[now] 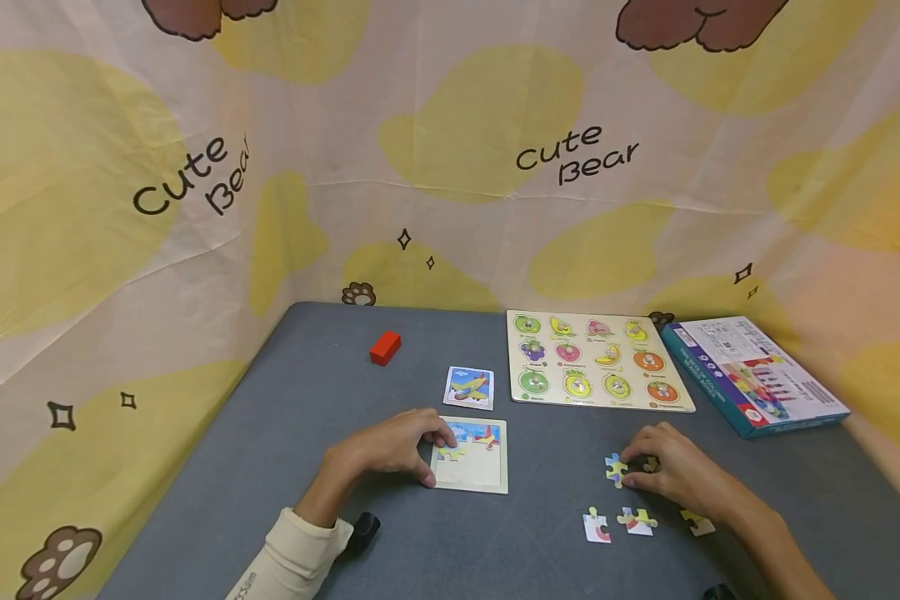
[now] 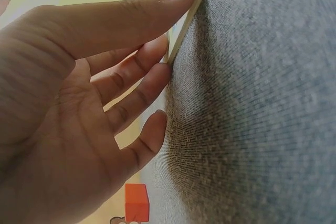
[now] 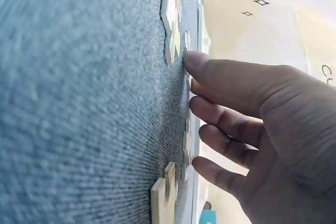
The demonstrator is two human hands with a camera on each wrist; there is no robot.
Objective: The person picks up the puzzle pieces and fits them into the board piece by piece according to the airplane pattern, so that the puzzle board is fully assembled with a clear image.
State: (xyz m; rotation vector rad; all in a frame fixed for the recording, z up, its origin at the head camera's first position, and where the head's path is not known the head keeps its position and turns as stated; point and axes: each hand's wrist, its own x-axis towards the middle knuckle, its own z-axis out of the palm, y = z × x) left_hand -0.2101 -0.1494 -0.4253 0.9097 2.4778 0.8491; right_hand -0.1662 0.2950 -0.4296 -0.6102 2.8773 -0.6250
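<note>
My left hand (image 1: 393, 442) holds the left side of a square puzzle tray (image 1: 471, 475), the thumb at its near corner and the fingers farther up. Fitted pieces with blue sky and a red plane part line the tray's top; a yellow-edged piece (image 1: 451, 454) lies below them at the left. Over on the right, my right hand (image 1: 678, 467) pinches a blue-and-yellow jigsaw piece (image 1: 615, 471) between thumb and forefinger, low over the table. Another piece (image 1: 651, 464) shows partly behind those fingers. Nearer me lie more pieces: a white-and-pink one (image 1: 596, 527), a yellow-topped one (image 1: 637, 522) and one beside my wrist (image 1: 697, 523).
Beyond the tray lies a plane picture card (image 1: 468, 388), with a red block (image 1: 385, 348) farther back left. A fruit board (image 1: 600, 362) and a teal-edged box (image 1: 757, 375) occupy the back right. Printed cloth (image 1: 450, 167) hangs behind the grey table (image 1: 285, 400).
</note>
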